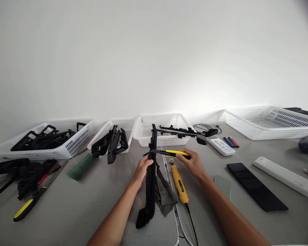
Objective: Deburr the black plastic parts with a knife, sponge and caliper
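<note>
My left hand [141, 171] is closed round a long black plastic trim part [150, 184], held lengthwise above the grey table, its wider foot toward me. In my right hand [192, 162] is a yellow and black utility knife [173, 152]. Its blade end points left and meets the trim part just above my left fingers; whether the blade touches the plastic I cannot tell. Below my right hand lies a yellow corded rotary tool [180, 182]. Beside the trim part, a dark grey cloth [166, 198] rests on the table, with a slim black piece over it.
White baskets [141, 140] line the wall, several holding black plastic parts. Left lie a yellow-black handled tool [28, 207] and a green sheet [79, 168]. Right are a white power strip [220, 146], blue and red lighters [231, 141], a black phone [256, 186] and a long white case [284, 176].
</note>
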The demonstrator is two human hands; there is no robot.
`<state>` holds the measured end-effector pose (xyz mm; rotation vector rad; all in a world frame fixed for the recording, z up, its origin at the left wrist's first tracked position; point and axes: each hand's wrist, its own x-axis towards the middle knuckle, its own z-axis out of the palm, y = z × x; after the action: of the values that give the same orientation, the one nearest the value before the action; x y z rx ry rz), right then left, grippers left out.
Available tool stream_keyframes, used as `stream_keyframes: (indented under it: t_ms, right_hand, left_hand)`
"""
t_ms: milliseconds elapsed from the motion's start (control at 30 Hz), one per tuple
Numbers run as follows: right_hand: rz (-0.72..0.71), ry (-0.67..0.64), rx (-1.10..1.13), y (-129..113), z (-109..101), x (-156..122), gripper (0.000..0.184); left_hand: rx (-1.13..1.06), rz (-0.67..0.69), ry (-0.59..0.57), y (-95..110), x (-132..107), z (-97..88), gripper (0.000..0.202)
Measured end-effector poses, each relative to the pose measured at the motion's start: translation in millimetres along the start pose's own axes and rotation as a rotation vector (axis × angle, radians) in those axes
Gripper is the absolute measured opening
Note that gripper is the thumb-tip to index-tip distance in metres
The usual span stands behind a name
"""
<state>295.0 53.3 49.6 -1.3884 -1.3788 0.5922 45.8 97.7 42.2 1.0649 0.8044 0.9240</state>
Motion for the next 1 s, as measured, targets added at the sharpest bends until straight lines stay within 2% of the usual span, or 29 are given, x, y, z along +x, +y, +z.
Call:
stream_keyframes:
  t_ms: [100,267,467,633,767,933,1000]
  right_hand:
    - [0.002,-0.040,-0.001,1.2,2.1,0.3,0.049]
    - [0.004,0.075,0.009,0.3,-1.1,0.8,0.050]
    - [-0.002,-0.090,0.026,-1.2,2.8,0.2,0.049]
    - [-0.003,0.006,0.019,-3.1,4.9,-1.0,0.050]
    - [-0.002,-0.054,0.020,-4.1,4.5,-1.2,0.053]
    - [-0.015,0.010,0.013,-4.8,3.9,0.0,0.055]
    - [-0.012,-0.011,0.021,-5.3,3.7,-0.3,0.055]
  left_hand:
    - [0.004,0.011,0.027,0.3,0.6,-0.2,0.054]
    - [0.035,0.031,0.073,-0.4,-1.1,2.0,0.055]
    - [0.066,0.130,0.077,1.7,-2.3,3.2,0.052]
    - [0.092,0.054,0.074,1.7,-2.8,0.7,0.055]
    - [0.067,0.062,0.074,5.0,-4.4,3.0,0.052]
    - [0.087,0.076,0.099,8.6,-5.9,5.3,0.047]
    - [0.077,0.064,0.092,7.0,-5.5,4.1,0.047]
